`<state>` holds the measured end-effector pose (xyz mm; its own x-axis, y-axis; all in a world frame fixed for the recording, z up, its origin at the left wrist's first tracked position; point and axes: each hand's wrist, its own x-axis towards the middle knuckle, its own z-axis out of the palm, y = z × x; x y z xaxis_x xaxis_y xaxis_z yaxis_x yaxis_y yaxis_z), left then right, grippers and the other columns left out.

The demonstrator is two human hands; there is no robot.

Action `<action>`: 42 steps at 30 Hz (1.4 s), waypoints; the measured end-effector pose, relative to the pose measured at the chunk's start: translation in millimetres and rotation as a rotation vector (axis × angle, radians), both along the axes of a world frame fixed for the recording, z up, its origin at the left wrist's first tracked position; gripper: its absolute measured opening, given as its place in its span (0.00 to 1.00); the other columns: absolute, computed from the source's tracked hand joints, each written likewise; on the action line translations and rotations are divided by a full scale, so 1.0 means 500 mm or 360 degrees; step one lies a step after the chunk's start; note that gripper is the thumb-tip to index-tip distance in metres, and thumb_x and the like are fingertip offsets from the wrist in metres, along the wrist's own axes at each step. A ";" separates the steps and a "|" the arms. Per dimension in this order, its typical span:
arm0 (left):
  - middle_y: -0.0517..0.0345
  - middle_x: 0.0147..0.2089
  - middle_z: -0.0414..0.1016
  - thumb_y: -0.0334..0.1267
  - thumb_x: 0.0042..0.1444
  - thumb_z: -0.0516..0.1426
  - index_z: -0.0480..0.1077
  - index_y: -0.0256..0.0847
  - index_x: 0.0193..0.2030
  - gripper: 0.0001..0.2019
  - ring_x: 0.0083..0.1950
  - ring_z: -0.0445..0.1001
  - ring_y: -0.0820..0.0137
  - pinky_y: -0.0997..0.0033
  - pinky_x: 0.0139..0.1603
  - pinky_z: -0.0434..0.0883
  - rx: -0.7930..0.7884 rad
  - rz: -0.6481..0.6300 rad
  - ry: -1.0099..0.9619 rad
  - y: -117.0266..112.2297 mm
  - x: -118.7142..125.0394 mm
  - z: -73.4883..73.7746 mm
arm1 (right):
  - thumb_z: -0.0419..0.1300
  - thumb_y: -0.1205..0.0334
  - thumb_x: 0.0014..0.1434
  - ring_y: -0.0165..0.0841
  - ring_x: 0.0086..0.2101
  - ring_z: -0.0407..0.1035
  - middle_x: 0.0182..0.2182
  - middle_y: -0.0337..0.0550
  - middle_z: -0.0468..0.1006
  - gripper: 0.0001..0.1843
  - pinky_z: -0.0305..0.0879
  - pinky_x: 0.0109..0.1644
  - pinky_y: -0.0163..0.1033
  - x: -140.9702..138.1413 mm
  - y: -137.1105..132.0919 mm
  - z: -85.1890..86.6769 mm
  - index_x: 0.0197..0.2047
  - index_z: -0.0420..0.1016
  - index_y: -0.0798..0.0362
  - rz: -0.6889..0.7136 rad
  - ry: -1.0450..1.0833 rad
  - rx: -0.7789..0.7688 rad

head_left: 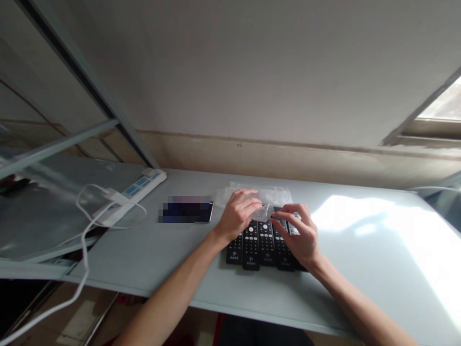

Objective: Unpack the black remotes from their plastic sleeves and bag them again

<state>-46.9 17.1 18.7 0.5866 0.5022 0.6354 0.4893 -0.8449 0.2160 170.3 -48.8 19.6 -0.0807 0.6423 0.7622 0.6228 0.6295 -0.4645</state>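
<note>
At lower centre, the left hand (237,214) and right hand (301,235) gripped opposite sides of a clear, thin plastic film (264,212), presumably to spread it. Beneath, oblong black plastic remote controls (267,245) lay side by side, probably for easy reach, long axes near-vertical, logo ends toward the frame's bottom.

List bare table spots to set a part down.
Free: table right of the right hand; also this side of the phone, between white cable and left arm. Crowded: the middle, with remotes, clear plastic and left hand.
</note>
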 end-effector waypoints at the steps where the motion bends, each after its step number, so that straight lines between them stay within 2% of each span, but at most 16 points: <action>1: 0.54 0.52 0.85 0.27 0.74 0.53 0.79 0.40 0.51 0.13 0.66 0.74 0.59 0.50 0.68 0.70 0.0006 -0.0005 -0.0011 -0.002 -0.001 0.004 | 0.66 0.68 0.68 0.39 0.40 0.72 0.40 0.44 0.77 0.08 0.74 0.43 0.47 0.001 0.000 0.001 0.45 0.83 0.44 0.0013 -0.0023 0.0017; 5: 0.54 0.52 0.85 0.29 0.75 0.54 0.79 0.39 0.49 0.11 0.66 0.74 0.59 0.51 0.68 0.70 0.0055 -0.0038 -0.0027 -0.006 0.002 0.008 | 0.65 0.73 0.67 0.38 0.41 0.72 0.40 0.45 0.78 0.09 0.73 0.43 0.46 -0.001 -0.001 0.006 0.43 0.80 0.48 0.0127 -0.0142 0.0077; 11: 0.55 0.52 0.85 0.31 0.76 0.54 0.78 0.40 0.49 0.10 0.66 0.74 0.59 0.52 0.70 0.68 0.0093 0.0004 -0.0016 -0.002 0.002 0.003 | 0.59 0.79 0.69 0.39 0.45 0.74 0.43 0.47 0.83 0.14 0.75 0.49 0.47 0.003 -0.002 0.009 0.49 0.75 0.49 0.0367 -0.0225 0.0054; 16: 0.55 0.51 0.85 0.32 0.75 0.55 0.77 0.38 0.48 0.08 0.65 0.75 0.60 0.52 0.70 0.69 0.0105 0.0000 -0.0068 -0.002 0.002 0.007 | 0.63 0.74 0.70 0.41 0.46 0.76 0.46 0.49 0.84 0.16 0.75 0.50 0.49 0.012 0.003 0.004 0.58 0.75 0.51 0.0301 -0.0371 0.0062; 21: 0.55 0.51 0.85 0.32 0.76 0.53 0.77 0.40 0.49 0.10 0.65 0.75 0.61 0.54 0.70 0.70 0.0056 -0.0022 -0.0010 -0.013 0.010 0.008 | 0.62 0.75 0.70 0.43 0.49 0.75 0.47 0.48 0.86 0.12 0.72 0.51 0.50 0.017 0.003 0.000 0.51 0.77 0.50 0.0280 -0.0481 0.0164; 23: 0.54 0.57 0.83 0.30 0.77 0.50 0.77 0.40 0.53 0.13 0.68 0.73 0.62 0.53 0.72 0.69 0.0069 -0.0021 0.0045 -0.014 0.010 0.007 | 0.63 0.75 0.69 0.43 0.49 0.75 0.45 0.47 0.86 0.11 0.71 0.51 0.50 0.019 0.000 0.003 0.49 0.77 0.51 0.0282 -0.0473 0.0185; 25: 0.52 0.65 0.79 0.26 0.75 0.47 0.74 0.40 0.61 0.18 0.72 0.71 0.62 0.51 0.75 0.67 0.0120 0.0028 0.0083 -0.008 0.006 0.005 | 0.64 0.76 0.68 0.42 0.47 0.75 0.43 0.45 0.86 0.11 0.71 0.51 0.49 0.020 -0.003 0.009 0.48 0.77 0.51 0.0255 -0.0450 0.0194; 29: 0.49 0.73 0.71 0.18 0.67 0.46 0.61 0.42 0.76 0.33 0.77 0.64 0.59 0.45 0.80 0.61 0.0147 0.0252 0.0124 0.017 -0.015 0.001 | 0.63 0.78 0.67 0.41 0.46 0.74 0.40 0.44 0.86 0.13 0.72 0.49 0.47 0.020 -0.004 0.022 0.48 0.77 0.50 0.0129 -0.0386 0.0234; 31: 0.48 0.73 0.71 0.16 0.63 0.47 0.58 0.42 0.78 0.38 0.79 0.61 0.56 0.42 0.80 0.61 0.0080 0.0302 0.0194 0.029 -0.023 -0.004 | 0.63 0.79 0.67 0.41 0.45 0.75 0.39 0.45 0.86 0.13 0.73 0.49 0.47 0.021 0.000 0.021 0.48 0.77 0.51 0.0116 -0.0394 0.0227; 33: 0.48 0.73 0.71 0.14 0.59 0.47 0.59 0.41 0.77 0.40 0.80 0.59 0.55 0.40 0.80 0.60 0.0007 0.0264 0.0288 0.034 -0.026 -0.011 | 0.62 0.77 0.68 0.41 0.46 0.75 0.40 0.45 0.86 0.12 0.74 0.49 0.47 0.024 0.007 0.012 0.48 0.77 0.51 0.0158 -0.0458 0.0173; 36: 0.50 0.68 0.75 0.17 0.62 0.49 0.61 0.40 0.76 0.35 0.77 0.62 0.55 0.41 0.79 0.61 -0.0084 0.0112 0.0400 0.030 -0.017 -0.022 | 0.60 0.74 0.71 0.40 0.45 0.77 0.43 0.47 0.86 0.09 0.75 0.47 0.47 0.027 0.015 -0.006 0.47 0.78 0.51 0.0265 -0.0576 0.0052; 39: 0.49 0.58 0.79 0.26 0.69 0.54 0.67 0.39 0.70 0.24 0.67 0.72 0.57 0.45 0.75 0.66 -0.0137 0.0023 0.0414 0.022 -0.002 -0.024 | 0.59 0.72 0.73 0.40 0.43 0.78 0.44 0.49 0.86 0.09 0.75 0.46 0.46 0.021 0.013 -0.013 0.46 0.79 0.52 0.0286 -0.0648 -0.0035; 42: 0.49 0.52 0.78 0.35 0.70 0.57 0.72 0.39 0.65 0.18 0.59 0.75 0.58 0.47 0.71 0.70 -0.0143 -0.0019 0.0359 0.017 0.006 -0.016 | 0.58 0.72 0.72 0.40 0.44 0.78 0.45 0.49 0.86 0.10 0.75 0.47 0.47 0.002 0.001 -0.008 0.47 0.80 0.52 0.0271 -0.0652 -0.0065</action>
<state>-44.0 25.5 10.6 0.7150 0.5427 0.4408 0.5237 -0.8334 0.1768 171.5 -48.3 15.4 -0.4779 0.6227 0.6196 0.6498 0.7252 -0.2277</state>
